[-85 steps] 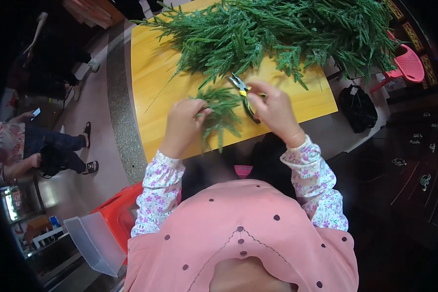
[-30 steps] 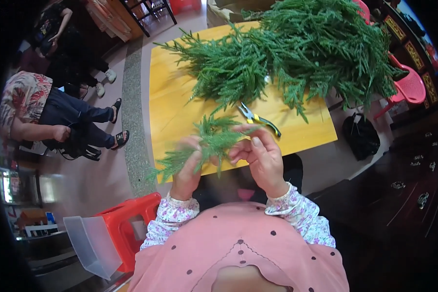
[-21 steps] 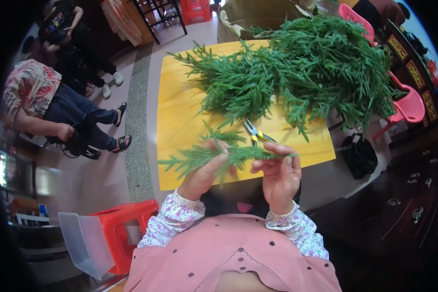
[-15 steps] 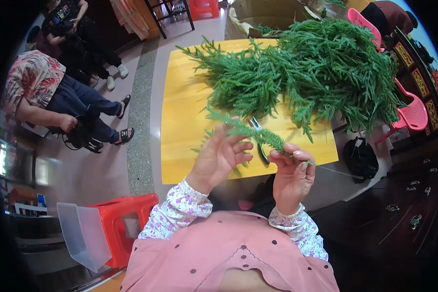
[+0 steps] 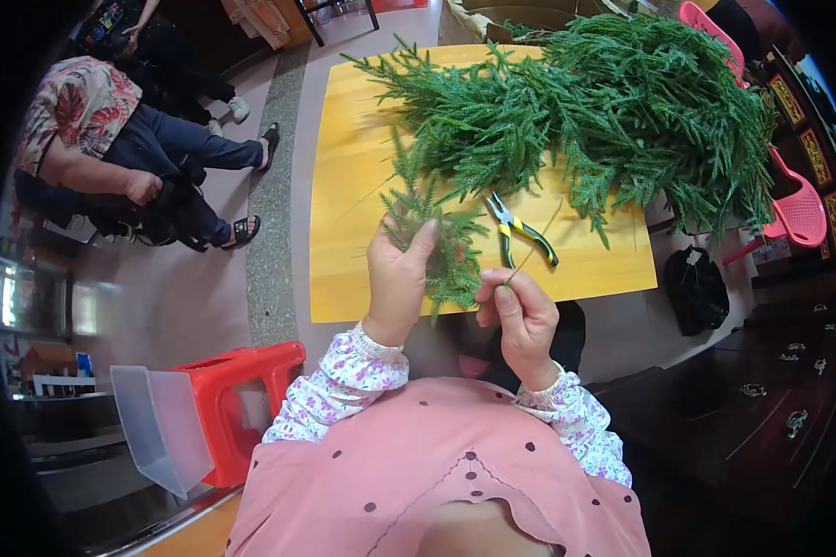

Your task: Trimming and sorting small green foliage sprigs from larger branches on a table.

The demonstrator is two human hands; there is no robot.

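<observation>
My left hand [image 5: 398,283] is closed round a green artificial pine sprig [image 5: 450,255], its needled branchlets spreading above and beside the thumb. To the right of it, my right hand [image 5: 527,325] pinches a thin wire-like stem [image 5: 535,247] between thumb and fingertips. This stem slants up over the table; whether it joins the sprig I cannot tell. Just beyond the right hand, pliers [image 5: 520,232] with yellow and black handles lie on the yellow table [image 5: 344,232]. A big heap of green pine branches [image 5: 622,121] covers the table's far right part.
An open cardboard box [image 5: 469,23] stands behind the table. At left are a red stool [image 5: 251,390] and a clear plastic bin [image 5: 158,432]. A person in a patterned shirt [image 5: 79,111] stands left. Pink chairs [image 5: 797,209] and a black bag [image 5: 697,290] are at right.
The left fingers, spread before, have closed on the sprig, which now hangs at the left hand. My right hand has gone from the sprig's end to the thin stem. The pliers show more fully.
</observation>
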